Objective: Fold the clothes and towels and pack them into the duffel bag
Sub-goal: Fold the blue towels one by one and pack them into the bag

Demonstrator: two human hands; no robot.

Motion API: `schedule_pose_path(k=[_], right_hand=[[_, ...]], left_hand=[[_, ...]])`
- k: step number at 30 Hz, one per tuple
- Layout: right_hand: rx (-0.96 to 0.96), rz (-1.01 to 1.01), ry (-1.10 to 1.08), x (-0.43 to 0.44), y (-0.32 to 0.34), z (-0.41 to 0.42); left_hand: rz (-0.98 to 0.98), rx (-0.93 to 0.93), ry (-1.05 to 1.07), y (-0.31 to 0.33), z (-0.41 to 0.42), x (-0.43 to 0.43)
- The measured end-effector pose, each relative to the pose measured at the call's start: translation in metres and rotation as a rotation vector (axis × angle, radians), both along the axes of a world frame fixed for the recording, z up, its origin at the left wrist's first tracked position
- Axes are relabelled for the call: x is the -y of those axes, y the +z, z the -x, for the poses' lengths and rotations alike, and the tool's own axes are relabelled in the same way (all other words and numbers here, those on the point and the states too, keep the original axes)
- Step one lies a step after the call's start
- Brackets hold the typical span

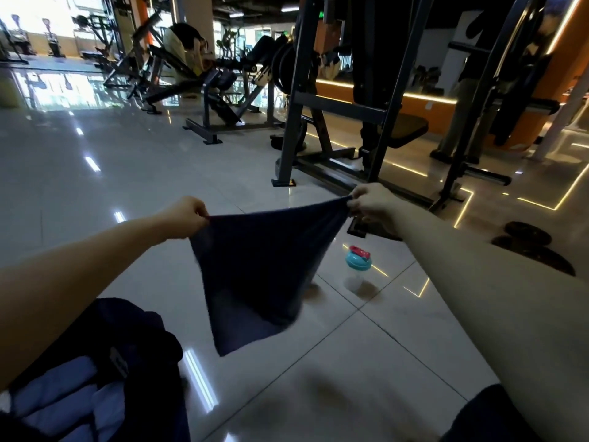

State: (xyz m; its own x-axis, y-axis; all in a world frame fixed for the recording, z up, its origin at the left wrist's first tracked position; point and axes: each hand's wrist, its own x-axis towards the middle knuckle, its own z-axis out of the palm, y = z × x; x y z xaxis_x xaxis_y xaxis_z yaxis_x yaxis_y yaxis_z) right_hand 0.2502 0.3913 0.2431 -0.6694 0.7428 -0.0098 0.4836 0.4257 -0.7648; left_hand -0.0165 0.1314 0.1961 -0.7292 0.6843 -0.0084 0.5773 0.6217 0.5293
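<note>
I have the navy cloth [255, 275] up in the air, stretched by its top edge between both hands. My left hand [188, 215] pinches one top corner with curled fingers; my right hand [371, 202] pinches the other. That held edge runs left to right, and the rest hangs to a point. The duffel bag [137, 327] sits open below and left of the cloth, under my left forearm, with pale blue folded pieces [63, 406] inside. So the left hand is nearer the bag. I judge the next move brings the corners together, then carries the bundle down-left into the bag. A shaker bottle [357, 266] stands beyond the cloth from the bag.
</note>
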Motion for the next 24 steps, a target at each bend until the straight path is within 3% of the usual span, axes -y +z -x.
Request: schedule_pose_path(k=[2, 9, 14, 19, 24], right_hand=[[-0.070, 0.012, -0.040, -0.002, 0.002, 0.000], [-0.127, 0.089, -0.202, -0.009, -0.010, 0.001], [-0.108, 0.092, -0.204, -0.013, -0.013, -0.004], [-0.010, 0.065, -0.134, -0.012, -0.018, -0.018], [0.183, 0.144, 0.065, -0.011, -0.020, -0.036]], left_hand=[[-0.131, -0.045, 0.023, 0.007, 0.001, 0.001], [-0.125, -0.124, 0.002, 0.008, -0.009, 0.002], [-0.117, -0.115, -0.018, 0.005, -0.009, 0.002], [-0.048, -0.011, -0.056, -0.005, -0.007, 0.005], [0.205, 0.213, -0.194, -0.008, -0.008, 0.022]])
